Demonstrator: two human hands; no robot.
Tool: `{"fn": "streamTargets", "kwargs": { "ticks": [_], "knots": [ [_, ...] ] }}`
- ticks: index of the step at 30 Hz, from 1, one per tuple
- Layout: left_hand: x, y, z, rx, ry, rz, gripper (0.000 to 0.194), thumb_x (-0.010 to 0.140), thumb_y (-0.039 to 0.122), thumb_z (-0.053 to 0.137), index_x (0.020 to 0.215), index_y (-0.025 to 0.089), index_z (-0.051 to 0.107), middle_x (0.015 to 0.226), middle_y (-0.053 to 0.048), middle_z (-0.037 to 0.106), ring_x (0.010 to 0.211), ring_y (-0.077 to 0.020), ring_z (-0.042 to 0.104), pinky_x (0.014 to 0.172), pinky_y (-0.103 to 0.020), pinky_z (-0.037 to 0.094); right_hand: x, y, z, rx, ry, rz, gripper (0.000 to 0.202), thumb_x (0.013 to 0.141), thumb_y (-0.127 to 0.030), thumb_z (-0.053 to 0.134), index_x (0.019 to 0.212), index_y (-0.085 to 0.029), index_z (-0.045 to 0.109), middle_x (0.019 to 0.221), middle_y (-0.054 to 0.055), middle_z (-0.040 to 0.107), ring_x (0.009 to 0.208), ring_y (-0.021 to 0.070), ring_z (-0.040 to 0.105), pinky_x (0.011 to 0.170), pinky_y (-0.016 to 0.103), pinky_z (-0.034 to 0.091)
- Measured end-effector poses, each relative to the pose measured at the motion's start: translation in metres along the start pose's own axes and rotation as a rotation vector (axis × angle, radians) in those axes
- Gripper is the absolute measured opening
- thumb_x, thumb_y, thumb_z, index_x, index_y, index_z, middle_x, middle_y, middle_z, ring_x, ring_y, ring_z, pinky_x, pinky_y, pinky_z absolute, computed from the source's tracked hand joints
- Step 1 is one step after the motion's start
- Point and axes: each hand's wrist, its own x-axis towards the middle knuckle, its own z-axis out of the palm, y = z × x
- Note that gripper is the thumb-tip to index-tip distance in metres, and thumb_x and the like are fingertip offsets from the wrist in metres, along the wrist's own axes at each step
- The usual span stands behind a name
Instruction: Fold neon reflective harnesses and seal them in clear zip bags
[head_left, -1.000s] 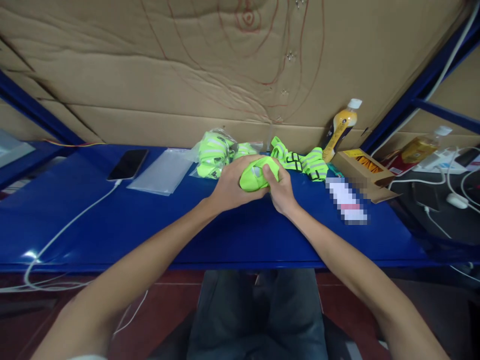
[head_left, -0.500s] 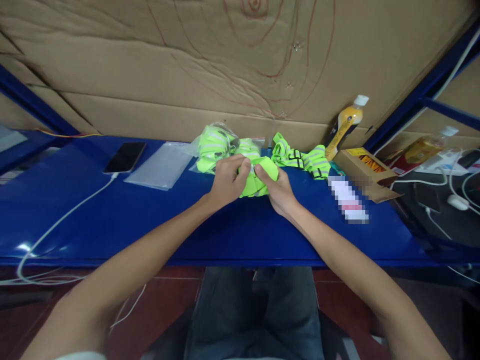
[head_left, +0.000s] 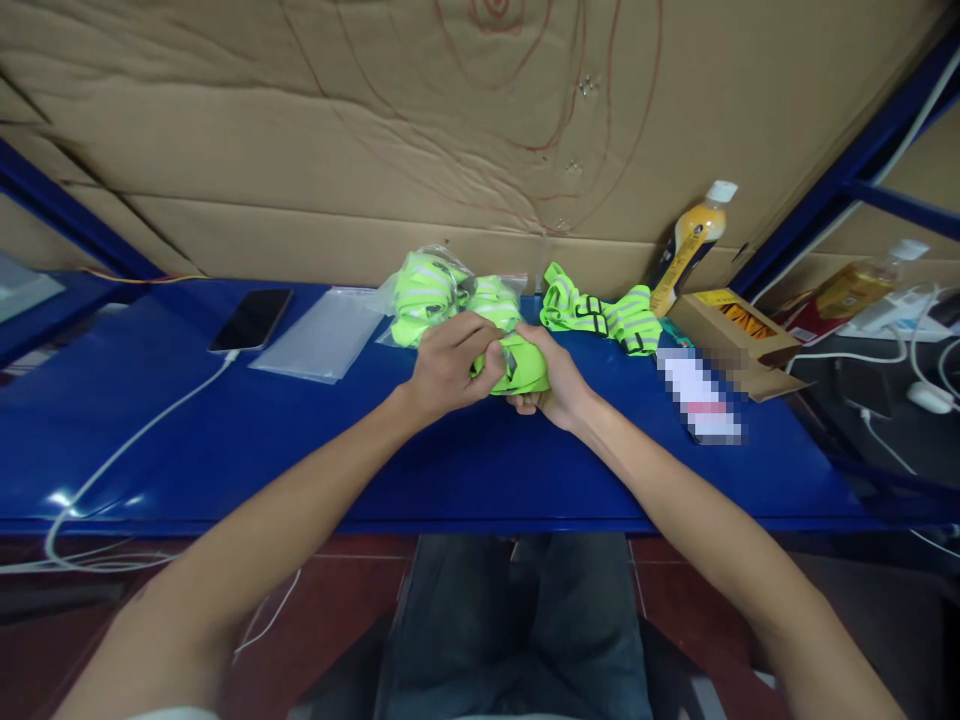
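Lime bundle [head_left: 529, 366], long axis sideways, 2 hands [head_left: 453, 368] [head_left: 566, 382]

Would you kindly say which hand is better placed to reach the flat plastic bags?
Probably the left hand: it is nearer the flat bags than the right hand, though both hold the green bundle.

Two hands [head_left: 454, 368] [head_left: 564, 382], one held green bundle [head_left: 527, 368]; two bottles [head_left: 693, 240] [head_left: 846, 288], one open cardboard box [head_left: 706, 326]
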Motion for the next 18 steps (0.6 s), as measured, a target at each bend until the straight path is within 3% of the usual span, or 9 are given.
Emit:
{"fn": "streamTargets", "kwargs": {
  "ticks": [4,7,10,13,18],
  "knots": [
    [0.002,0.006,0.007,-0.203,-0.059,-0.402,0.047,0.115,0.044,0.042,0.106,0.018,0.08,0.104,-0.012,0.083,0.101,-0.0266,0.078,0.092,-0.042,0.061,0.004,0.006,0.005,0.009,0.177,-0.2,0.059,0.077,-0.077,0.082,0.078,-0.023,0.058,0.053,-0.003,0.057,0.037,0.0118,0.05,0.031,0.021,0.026],
    [0.004,0.01,0.01,-0.461,-0.177,-0.764,0.056,0.111,0.056,0.047,0.087,0.018,0.079,0.077,-0.007,0.078,0.073,-0.0237,0.076,0.067,-0.035,0.062,0.004,0.012,0.0,-0.076,0.256,-0.352,0.057,0.077,-0.074,0.084,0.075,-0.022,0.061,0.052,-0.004,0.054,0.038,0.0107,0.049,0.031,0.021,0.032],
    [0.004,0.014,0.013,-0.759,-0.249,-1.054,0.057,0.104,0.058,0.057,0.065,0.018,0.07,0.054,-0.004,0.067,0.043,-0.0186,0.063,0.039,-0.028,0.05,0.004,0.016,-0.009,-0.202,0.234,-0.486,0.055,0.083,-0.073,0.081,0.071,-0.021,0.063,0.052,-0.003,0.055,0.039,0.0106,0.049,0.033,0.023,0.038],
    [0.004,0.017,0.014,-0.818,-0.224,-1.128,0.052,0.099,0.047,0.062,0.055,0.019,0.063,0.044,-0.002,0.058,0.032,-0.0161,0.053,0.029,-0.025,0.038,0.003,0.016,-0.016,-0.266,0.176,-0.537,0.058,0.089,-0.076,0.075,0.073,-0.021,0.066,0.053,-0.003,0.056,0.039,0.0112,0.051,0.035,0.023,0.039],
    [0.01,0.021,0.008,-0.639,-0.061,-1.006,0.045,0.091,0.03,0.058,0.048,0.021,0.047,0.041,0.003,0.043,0.037,-0.0115,0.042,0.037,-0.025,0.03,-0.002,0.012,-0.012,-0.316,0.125,-0.593,0.061,0.094,-0.083,0.063,0.091,-0.023,0.071,0.062,-0.002,0.061,0.046,0.0118,0.057,0.04,0.023,0.043]
  ]
}}
